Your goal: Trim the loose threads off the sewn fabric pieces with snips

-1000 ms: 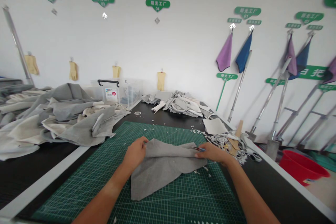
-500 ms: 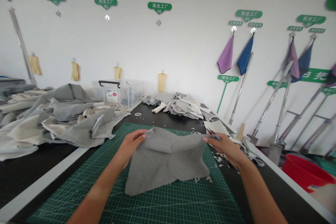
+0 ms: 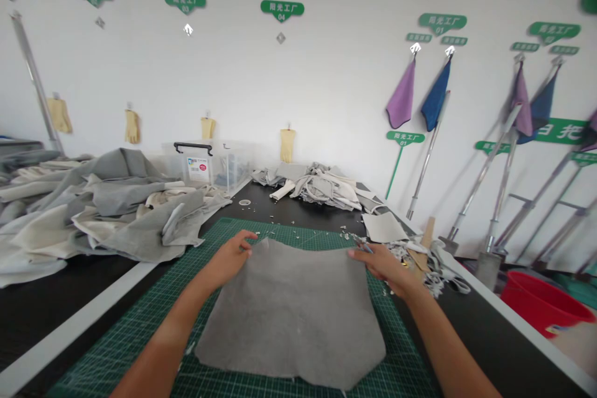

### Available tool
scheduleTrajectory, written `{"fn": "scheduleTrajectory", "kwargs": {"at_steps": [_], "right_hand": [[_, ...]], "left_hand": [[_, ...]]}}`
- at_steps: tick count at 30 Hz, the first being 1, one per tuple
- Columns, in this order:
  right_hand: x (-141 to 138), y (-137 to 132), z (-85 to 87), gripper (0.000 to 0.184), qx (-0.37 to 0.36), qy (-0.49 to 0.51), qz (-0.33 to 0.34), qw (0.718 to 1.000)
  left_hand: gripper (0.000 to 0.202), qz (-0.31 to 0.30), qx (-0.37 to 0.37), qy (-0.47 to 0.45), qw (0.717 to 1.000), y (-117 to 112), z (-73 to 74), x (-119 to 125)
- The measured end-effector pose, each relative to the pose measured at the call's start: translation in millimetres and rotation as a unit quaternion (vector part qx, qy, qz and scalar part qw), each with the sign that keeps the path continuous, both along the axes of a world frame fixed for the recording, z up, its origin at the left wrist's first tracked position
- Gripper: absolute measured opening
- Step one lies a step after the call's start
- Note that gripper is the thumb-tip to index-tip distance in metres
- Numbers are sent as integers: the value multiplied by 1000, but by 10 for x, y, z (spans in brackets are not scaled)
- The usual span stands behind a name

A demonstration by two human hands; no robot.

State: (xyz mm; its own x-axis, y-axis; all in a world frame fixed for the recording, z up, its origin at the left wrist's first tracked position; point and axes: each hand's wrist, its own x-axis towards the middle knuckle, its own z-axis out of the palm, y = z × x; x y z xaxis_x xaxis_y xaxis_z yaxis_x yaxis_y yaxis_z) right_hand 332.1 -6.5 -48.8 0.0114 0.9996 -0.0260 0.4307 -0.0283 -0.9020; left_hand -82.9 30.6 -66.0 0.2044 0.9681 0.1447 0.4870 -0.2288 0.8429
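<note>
Head view: where's the grey fabric sheet [image 3: 289, 317]?
It's spread flat on a green cutting mat [image 3: 401, 348], which lies on the black counter [image 3: 289, 211].
And the fingers?
The right hand's [image 3: 381, 264] are curled narrowly around small scissors [image 3: 362, 244] at the sheet's top edge. The left hand [image 3: 227, 259] sits at the other top corner; I can't tell whether it pinches the cloth.
Anything close by?
Fabric scraps [image 3: 413, 255], piled just beyond the right hand.

Single head-worn view — looking forward and down, close over the left hand [image 3: 228, 259] and right hand [image 3: 380, 267]
</note>
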Motion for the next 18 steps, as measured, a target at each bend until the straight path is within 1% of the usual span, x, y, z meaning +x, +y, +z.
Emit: {"fn": "scheduleTrajectory", "kwargs": {"at_steps": [1,2,3,4,5,6,7,9,12,14,16,18], "right_hand": [[11,67,-105,44,-7,-34,-4,999],[33,129,-206,42,3,-67,-11,998],[60,185,-299,41,18,-95,-15,995],[89,234,-381,39,33,-121,-20,992],[116,276,-453,38,38,-143,-27,989],[138,310,-513,37,40,-160,-34,986],[155,338,-563,36,36,-173,-40,983],[173,380,-637,36,25,-190,-48,980],[183,424,-702,36,17,-203,-48,978],[192,444,-725,36,17,-207,-51,977],[202,457,-736,36,19,-211,-53,976],[207,459,-739,36,22,-214,-53,975]], "left_hand": [[45,18,6,40,999,65,-122,-11],[47,38,15,79,996,112,-221,-19],[48,55,25,109,992,139,-291,-22],[49,63,32,128,989,146,-330,-19],[47,63,33,136,988,134,-336,-8],[45,55,30,131,989,106,-311,12],[42,38,25,116,992,65,-261,43],[34,-4,27,71,997,-50,-99,133],[24,-76,55,-15,995,-303,225,329],[21,-135,39,-79,987,-528,457,480],[20,-187,17,-138,972,-789,677,630],[19,-223,3,-208,952,-1062,870,766]]}}
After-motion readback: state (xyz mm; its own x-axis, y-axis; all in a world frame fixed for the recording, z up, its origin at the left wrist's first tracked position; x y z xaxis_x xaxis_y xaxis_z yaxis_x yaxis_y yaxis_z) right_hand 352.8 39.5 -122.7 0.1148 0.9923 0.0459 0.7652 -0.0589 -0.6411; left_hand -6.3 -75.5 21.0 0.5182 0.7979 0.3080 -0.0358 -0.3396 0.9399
